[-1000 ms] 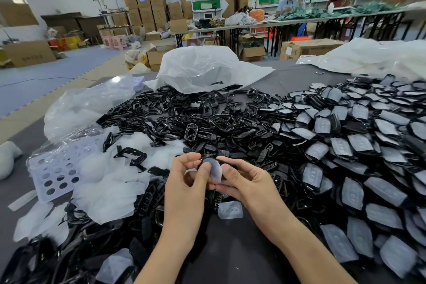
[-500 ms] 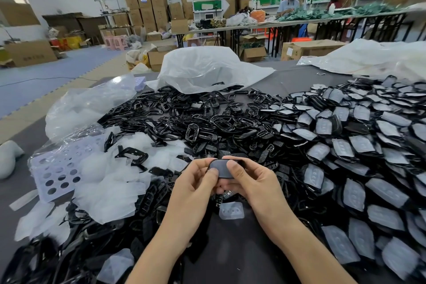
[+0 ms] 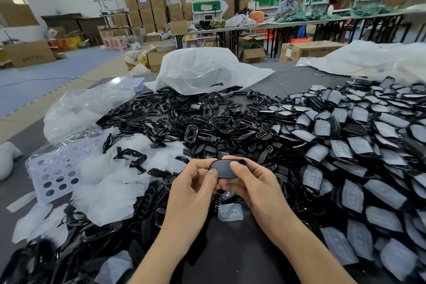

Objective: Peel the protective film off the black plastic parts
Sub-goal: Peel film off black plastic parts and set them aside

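We have two hands on one black plastic part: left hand and right hand both pinch its edges. Just below that part lies one loose film piece; to its right, a heap of film-covered parts, too many to count.

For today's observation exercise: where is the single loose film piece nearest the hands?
Head view, centre: the loose film piece lies on the dark table just below the held part, between the left hand and right hand.

Factory assembly floor: cardboard cartons are standing stacked along the far wall, a worker is working at a long bench, and black plastic parts are lying heaped across the table.
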### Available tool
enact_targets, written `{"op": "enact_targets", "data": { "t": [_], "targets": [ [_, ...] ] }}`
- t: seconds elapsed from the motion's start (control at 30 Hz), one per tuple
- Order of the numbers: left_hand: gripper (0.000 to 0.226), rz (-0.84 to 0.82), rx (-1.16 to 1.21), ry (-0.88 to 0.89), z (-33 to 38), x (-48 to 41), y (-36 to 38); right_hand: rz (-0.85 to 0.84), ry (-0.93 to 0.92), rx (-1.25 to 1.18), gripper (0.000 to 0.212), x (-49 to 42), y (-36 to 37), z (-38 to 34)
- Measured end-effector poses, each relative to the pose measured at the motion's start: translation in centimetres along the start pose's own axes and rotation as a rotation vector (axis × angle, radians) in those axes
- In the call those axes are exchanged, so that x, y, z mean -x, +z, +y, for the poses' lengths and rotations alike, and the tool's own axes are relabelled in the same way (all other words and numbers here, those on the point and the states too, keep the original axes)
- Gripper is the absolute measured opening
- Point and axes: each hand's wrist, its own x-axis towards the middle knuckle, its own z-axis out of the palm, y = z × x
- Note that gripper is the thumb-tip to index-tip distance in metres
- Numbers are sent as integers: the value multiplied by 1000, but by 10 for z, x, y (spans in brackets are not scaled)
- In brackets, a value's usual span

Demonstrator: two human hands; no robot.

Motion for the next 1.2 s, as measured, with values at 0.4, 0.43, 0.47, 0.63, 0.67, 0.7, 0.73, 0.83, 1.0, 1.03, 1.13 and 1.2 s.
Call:
{"op": "enact_targets", "data": {
  "t": [0.4,0.43,0.47,0.63,0.67,0.7,0.73,0.83,1.0,1.03,1.13,1.2],
  "targets": [
    [28,-1,-36,22,-2,2,1,23,91,-32,11,-3,-3,2],
    [29,-11,-48,24,-3,2,1,31,98,-23,8,-3,-4,3],
    [30,-24,-65,27,-3,3,1,33,102,-13,7,-4,-4,4],
    [32,-75,-244,152,-5,3,0,-6,105,20,11,-4,-10,8],
    [30,-87,-297,190,-7,3,-1,-15,107,24,11,-4,-11,8],
    [30,-98,-339,220,-8,3,-2,-21,108,27,10,-3,-11,9],
    [32,-106,-372,244,-9,3,-2,-24,108,32,10,-3,-12,9],
    [37,-96,-415,295,-8,5,-1,-30,102,30,11,-3,-11,6],
    [45,-59,-387,315,-3,7,2,-64,92,8,14,0,-9,1],
    [44,-51,-388,319,-3,7,3,-56,96,12,12,0,-9,0],
    [37,-31,-380,286,-5,8,3,-17,101,21,5,-2,-9,1],
    [39,-28,-384,267,-4,9,3,3,104,14,7,-3,-9,1]
  ]
}}
